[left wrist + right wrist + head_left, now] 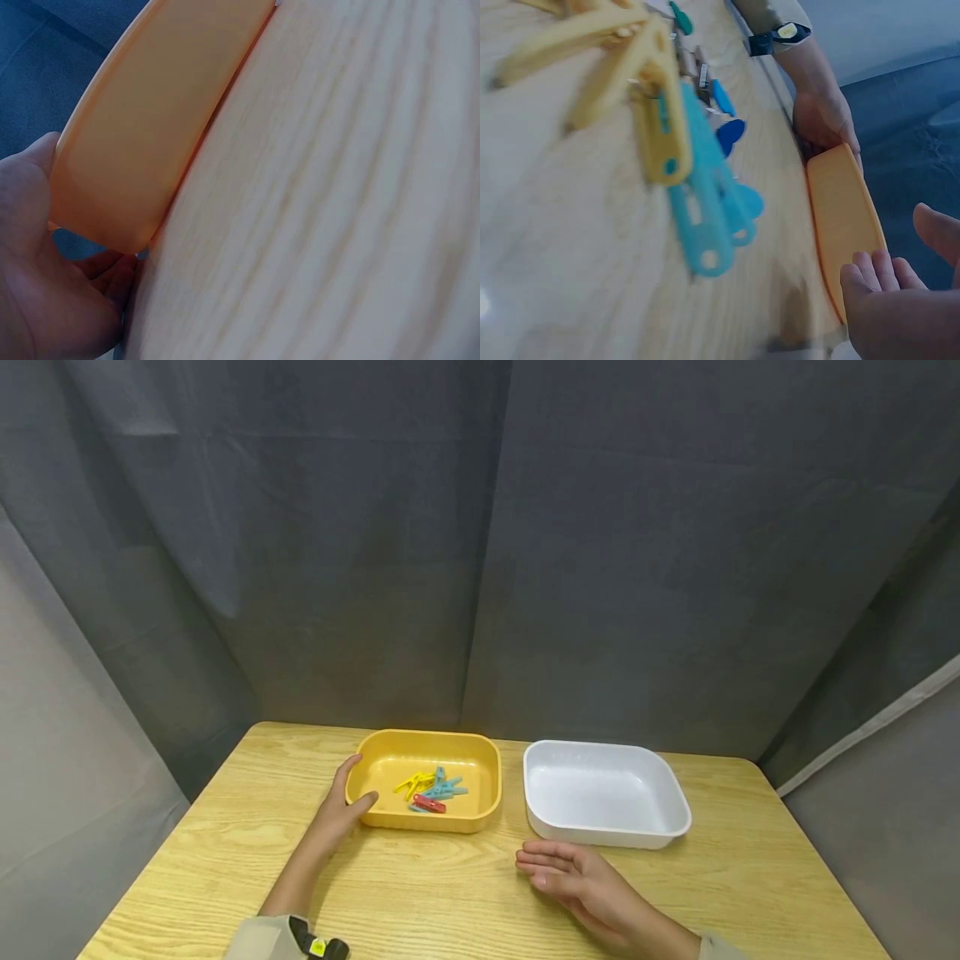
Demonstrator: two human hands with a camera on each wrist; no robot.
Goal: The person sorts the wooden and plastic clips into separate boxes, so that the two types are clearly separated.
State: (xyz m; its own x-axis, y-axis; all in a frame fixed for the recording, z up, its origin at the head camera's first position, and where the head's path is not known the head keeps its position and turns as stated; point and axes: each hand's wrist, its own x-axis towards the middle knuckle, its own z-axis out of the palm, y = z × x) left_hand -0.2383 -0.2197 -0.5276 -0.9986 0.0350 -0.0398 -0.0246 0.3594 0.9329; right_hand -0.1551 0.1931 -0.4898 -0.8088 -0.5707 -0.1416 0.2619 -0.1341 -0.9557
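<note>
My left hand (339, 810) grips the left end of a yellow tray (427, 821), thumb at the rim and fingers along the outer side. In the left wrist view, the left hand (45, 270) reaches around the end of the tray's wall (142, 127). Inside the tray lie yellow clothespins (415, 783), light-blue clothespins (444, 790) and a red clothespin (430, 804). My right hand (581, 885) holds nothing, its fingers extended over the table in front of a white tray (607, 837).
Close to the right wrist camera are several yellow clips (667, 135) and light-blue clips (705, 251), with small blue and green metal-ended pieces (730, 135) behind, partly blurred. Dark curtains (480, 543) hang behind the wooden table (420, 893).
</note>
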